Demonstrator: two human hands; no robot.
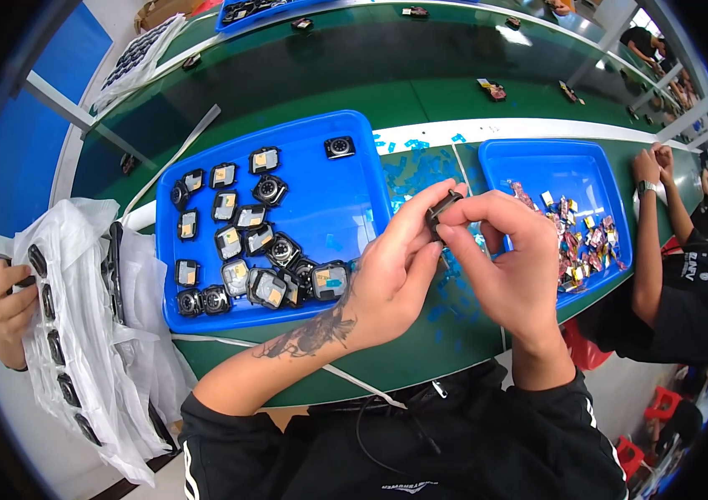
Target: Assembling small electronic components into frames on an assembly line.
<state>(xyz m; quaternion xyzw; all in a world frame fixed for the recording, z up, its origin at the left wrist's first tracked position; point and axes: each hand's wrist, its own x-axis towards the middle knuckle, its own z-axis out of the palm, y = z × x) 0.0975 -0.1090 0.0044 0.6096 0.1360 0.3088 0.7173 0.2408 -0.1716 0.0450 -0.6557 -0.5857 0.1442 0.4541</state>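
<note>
Between my hands, over the green bench, is a small black watch case (441, 215), seen nearly edge-on. My left hand (394, 279) grips it with the fingers behind and the thumb below. From the other side, my right hand (514, 254) pinches its edge between thumb and forefinger. Its face is turned from view. Left of my hands, a blue tray (333, 212) holds several black watch cases (266, 287), some with a grey side up, others with a round lens side up. A second blue tray (500, 152), to the right, holds small parts with pink, white and yellow pieces (575, 242).
Blue film scraps (429, 179) lie scattered on the bench between the trays. Beyond a white rail (529, 127), a green belt (354, 83) carries spaced parts. At the left, another person's hand (10, 304) is beside white wrapping (79, 325) holding black pieces. A co-worker (662, 283) sits at right.
</note>
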